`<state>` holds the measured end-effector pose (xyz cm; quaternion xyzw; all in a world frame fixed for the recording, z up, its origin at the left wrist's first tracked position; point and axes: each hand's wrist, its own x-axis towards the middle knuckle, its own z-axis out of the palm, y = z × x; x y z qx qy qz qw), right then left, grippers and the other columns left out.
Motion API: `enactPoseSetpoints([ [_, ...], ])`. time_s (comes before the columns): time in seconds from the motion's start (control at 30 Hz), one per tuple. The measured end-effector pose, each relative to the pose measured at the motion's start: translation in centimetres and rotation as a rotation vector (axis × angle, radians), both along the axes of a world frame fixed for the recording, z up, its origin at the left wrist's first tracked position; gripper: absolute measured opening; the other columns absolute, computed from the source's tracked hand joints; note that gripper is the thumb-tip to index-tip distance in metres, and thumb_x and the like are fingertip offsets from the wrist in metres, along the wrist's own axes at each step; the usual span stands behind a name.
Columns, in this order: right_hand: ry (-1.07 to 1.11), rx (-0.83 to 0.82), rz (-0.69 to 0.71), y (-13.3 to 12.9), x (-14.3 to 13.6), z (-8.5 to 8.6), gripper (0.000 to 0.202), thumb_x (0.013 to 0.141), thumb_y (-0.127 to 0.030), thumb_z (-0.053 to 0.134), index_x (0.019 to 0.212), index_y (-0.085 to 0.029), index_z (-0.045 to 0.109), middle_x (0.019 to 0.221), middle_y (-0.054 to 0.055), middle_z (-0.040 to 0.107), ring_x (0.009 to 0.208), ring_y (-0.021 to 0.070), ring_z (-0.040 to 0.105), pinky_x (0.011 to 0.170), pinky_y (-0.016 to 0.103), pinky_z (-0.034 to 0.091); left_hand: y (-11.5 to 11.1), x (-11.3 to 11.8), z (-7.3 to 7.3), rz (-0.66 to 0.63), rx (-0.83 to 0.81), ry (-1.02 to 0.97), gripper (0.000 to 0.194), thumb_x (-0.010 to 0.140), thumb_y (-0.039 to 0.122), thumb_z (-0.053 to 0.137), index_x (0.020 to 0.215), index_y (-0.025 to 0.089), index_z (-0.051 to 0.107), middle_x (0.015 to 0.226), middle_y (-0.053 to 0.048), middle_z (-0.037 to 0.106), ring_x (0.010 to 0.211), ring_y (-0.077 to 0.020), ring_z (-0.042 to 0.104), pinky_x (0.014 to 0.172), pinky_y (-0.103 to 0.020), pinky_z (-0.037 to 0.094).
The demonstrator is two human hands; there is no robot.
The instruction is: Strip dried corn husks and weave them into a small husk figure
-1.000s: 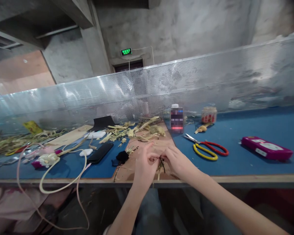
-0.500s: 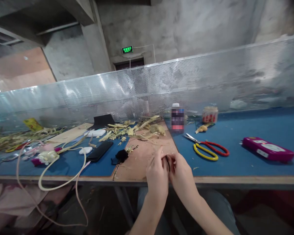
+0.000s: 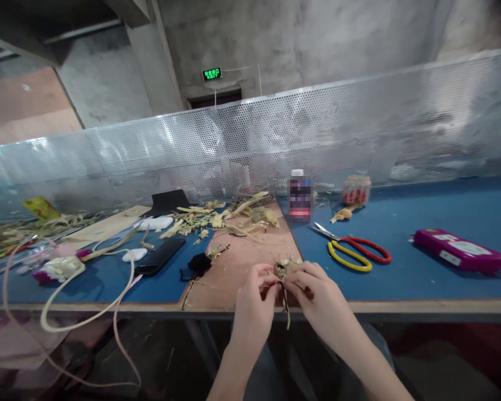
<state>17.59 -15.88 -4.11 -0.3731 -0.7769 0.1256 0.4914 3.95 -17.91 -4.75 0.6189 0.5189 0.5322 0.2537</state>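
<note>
Near the front edge of the table, both my hands pinch a small bunch of dried, pale green plant bits between them. A thin dark strand with a pale green end hangs below it, like a stem or string; I cannot tell which. My left hand closes thumb and fingertips at the bunch's left side. My right hand grips from the right, its fingers curled and partly hiding the bunch. Red-and-yellow-handled scissors lie to the right of my hands.
Beyond my hands, dried yellowish leaves lie heaped on the brown board. On the left are a black phone, a looping cable and a black object. A bottle, jar and magenta box stand right.
My hands have moved slightly apart and turned, so the bunch's top and the hanging strand now show. The view has shifted a little to the right.
</note>
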Motion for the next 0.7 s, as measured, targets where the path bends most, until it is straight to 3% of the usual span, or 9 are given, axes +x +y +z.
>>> enactPoseSetpoints([
  [0.1, 0.049, 0.013, 0.085, 0.4, 0.1, -0.2, 0.02, 0.083, -0.013, 0.041, 0.071, -0.019, 0.055, 0.095, 0.009, 0.056, 0.082, 0.0173, 0.055, 0.07, 0.029, 0.047, 0.1, 0.0, 0.4, 0.015, -0.021, -0.001, 0.022, 0.078, 0.017, 0.049, 0.1, 0.021, 0.048, 0.084, -0.002, 0.066, 0.074, -0.014, 0.064, 0.07, -0.027, 0.05],
  [0.23, 0.057, -0.048, 0.166, 0.7, 0.3, -0.2, 0.018, 0.084, -0.012, 0.04, 0.075, -0.019, 0.053, 0.086, 0.006, 0.056, 0.072, 0.0145, 0.054, 0.064, 0.025, 0.046, 0.1, 0.2, 0.9, -0.001, -0.041, -0.016, 0.021, 0.078, 0.02, 0.05, 0.099, 0.02, 0.049, 0.079, -0.002, 0.067, 0.072, -0.0144, 0.064, 0.067, -0.026, 0.05],
  [0.7, 0.092, -0.074, 0.033, 0.9, 0.2, -1.3, 0.015, 0.084, -0.017, 0.042, 0.074, -0.019, 0.053, 0.084, 0.006, 0.056, 0.074, 0.016, 0.055, 0.063, 0.025, 0.046, 0.0, 0.8, 1.2, -0.034, -0.098, -0.055, 0.03, 0.07, 0.019, 0.058, 0.099, 0.017, 0.05, 0.082, -0.005, 0.067, 0.075, -0.0157, 0.064, 0.07, -0.028, 0.052],
])
